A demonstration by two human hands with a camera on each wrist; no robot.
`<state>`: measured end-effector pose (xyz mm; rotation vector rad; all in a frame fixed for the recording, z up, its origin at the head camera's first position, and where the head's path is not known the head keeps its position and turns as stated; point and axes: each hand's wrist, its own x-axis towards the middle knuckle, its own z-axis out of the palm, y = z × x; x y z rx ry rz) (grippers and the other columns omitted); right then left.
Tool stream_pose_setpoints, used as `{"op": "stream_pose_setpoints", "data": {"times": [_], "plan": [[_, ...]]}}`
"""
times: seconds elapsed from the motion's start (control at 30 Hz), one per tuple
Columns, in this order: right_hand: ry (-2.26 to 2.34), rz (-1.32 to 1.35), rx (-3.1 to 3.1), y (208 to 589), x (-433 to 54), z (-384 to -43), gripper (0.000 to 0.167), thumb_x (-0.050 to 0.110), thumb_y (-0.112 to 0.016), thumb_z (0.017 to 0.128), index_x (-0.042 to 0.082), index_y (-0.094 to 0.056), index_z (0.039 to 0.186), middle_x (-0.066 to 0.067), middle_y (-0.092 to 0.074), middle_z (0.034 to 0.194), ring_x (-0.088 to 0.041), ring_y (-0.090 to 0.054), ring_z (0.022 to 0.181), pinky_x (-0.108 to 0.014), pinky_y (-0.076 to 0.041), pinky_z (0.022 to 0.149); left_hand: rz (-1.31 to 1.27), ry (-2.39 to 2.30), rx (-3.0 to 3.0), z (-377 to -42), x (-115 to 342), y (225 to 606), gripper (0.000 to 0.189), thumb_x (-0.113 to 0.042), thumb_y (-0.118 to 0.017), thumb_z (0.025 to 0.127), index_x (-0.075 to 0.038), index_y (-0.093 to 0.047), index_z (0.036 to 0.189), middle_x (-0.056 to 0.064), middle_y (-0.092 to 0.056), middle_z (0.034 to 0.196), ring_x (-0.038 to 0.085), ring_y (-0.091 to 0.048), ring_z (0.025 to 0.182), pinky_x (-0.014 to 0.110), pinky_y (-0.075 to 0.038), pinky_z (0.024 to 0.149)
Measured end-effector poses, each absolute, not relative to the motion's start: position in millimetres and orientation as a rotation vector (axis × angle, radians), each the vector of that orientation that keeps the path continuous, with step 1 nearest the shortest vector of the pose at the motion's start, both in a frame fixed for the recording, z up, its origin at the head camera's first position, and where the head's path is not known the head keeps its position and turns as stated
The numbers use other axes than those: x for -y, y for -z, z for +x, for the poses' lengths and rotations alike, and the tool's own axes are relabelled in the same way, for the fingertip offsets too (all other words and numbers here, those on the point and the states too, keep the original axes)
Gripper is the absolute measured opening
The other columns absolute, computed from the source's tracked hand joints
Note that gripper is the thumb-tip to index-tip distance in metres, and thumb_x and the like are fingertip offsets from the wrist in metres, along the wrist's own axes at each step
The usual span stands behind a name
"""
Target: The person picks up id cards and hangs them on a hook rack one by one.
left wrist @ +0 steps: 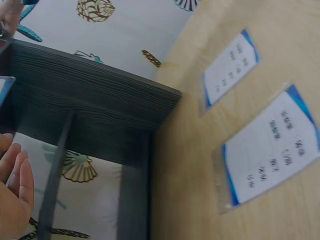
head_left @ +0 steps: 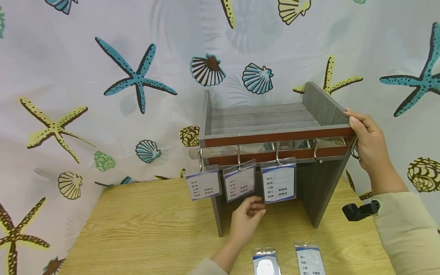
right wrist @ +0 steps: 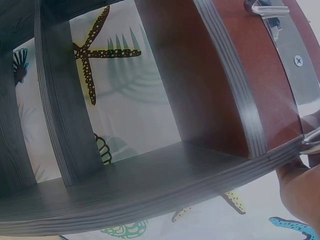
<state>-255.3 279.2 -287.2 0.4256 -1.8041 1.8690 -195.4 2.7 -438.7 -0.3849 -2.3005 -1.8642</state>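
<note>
The right hand [head_left: 370, 143] grips the shelf [head_left: 261, 117], maybe to steady it; the left hand [head_left: 245, 221], fingers loose and empty, is by hanging cards [head_left: 240, 182].

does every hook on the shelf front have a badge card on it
No, the fourth hook from the left is bare, while a badge card hangs from the third.

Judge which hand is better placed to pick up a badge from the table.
Likely the left hand: it appears empty and nearer the two badges on the table, while the right hand grips the shelf near its corner.
</note>
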Motion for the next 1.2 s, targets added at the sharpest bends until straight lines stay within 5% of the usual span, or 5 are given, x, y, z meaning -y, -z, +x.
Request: {"op": "stream_pose_setpoints", "data": {"times": [0.53,0.8,1.2], "plan": [[-1.851,0.418,1.824,287,-280,-255,0.024,0.020,-0.047,0.089,0.014,-0.057,0.111,0.001,-0.040,0.131,-0.015,-0.023,0.125,-0.020,-0.019,0.099,-0.405,1.664,2.586,-185,6,500,0.021,-0.009,-0.067,0.073,-0.004,-0.061,0.092,0.008,-0.060,0.088,0.014,-0.054,0.072,0.021,-0.045,0.062],[-1.833,0.410,1.834,287,-280,-255,0.024,0.021,-0.047,0.090,0.015,-0.057,0.111,0.001,-0.039,0.131,-0.015,-0.022,0.125,-0.022,-0.017,0.100,-0.439,1.436,2.757,-179,9,522,0.029,-0.010,-0.069,0.070,0.001,-0.059,0.095,0.008,-0.059,0.087,0.026,-0.055,0.076,0.027,-0.045,0.063],[-1.844,0.404,1.838,287,-280,-255,0.024,0.021,-0.046,0.090,0.015,-0.057,0.111,0.000,-0.038,0.132,-0.016,-0.022,0.125,-0.033,-0.011,0.102,-0.507,1.015,2.915,-176,7,541,0.035,-0.018,-0.074,0.060,-0.004,-0.061,0.090,0.005,-0.056,0.085,0.024,-0.051,0.080,0.036,-0.043,0.069]]}}
